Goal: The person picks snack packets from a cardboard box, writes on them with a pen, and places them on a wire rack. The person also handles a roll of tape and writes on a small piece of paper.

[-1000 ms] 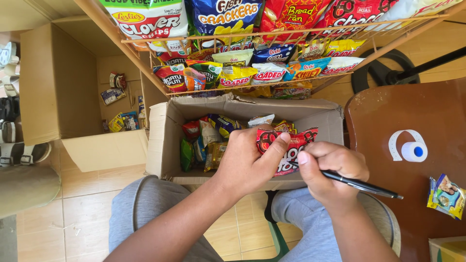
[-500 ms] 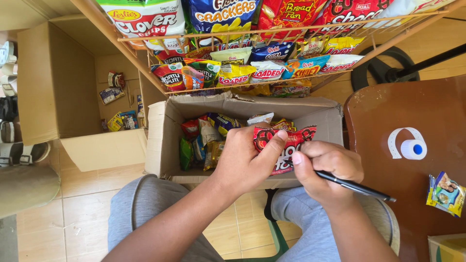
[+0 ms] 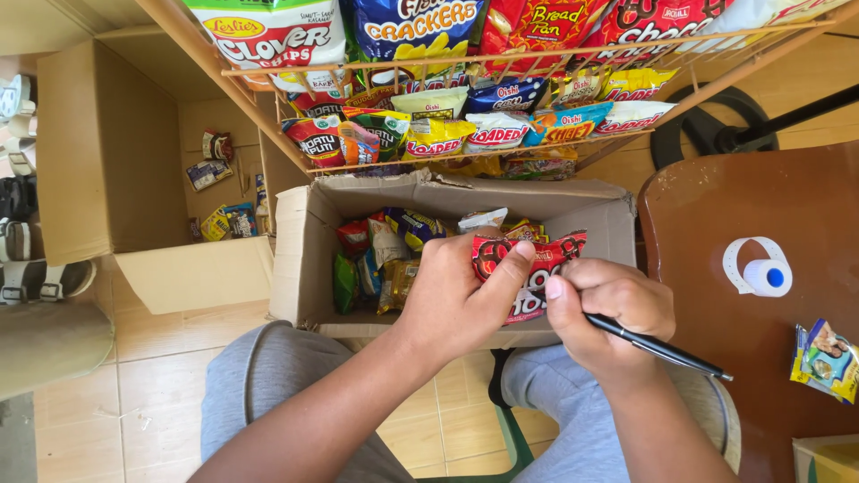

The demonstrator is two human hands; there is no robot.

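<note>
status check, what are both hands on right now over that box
Left hand pinching red snack packet. Right hand on the packet too, black pen in its grip. Packet held over open cardboard box of snacks. Nothing in the way.

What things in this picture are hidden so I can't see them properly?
All in the head view:
- The red snack packet: its middle and lower part are covered by the left hand and right hand.
- The black pen: its writing tip is hidden inside the right hand.
- The cardboard box: its bottom is buried under snack packs.
- The top-shelf bags: cut off by the upper edge.
</note>
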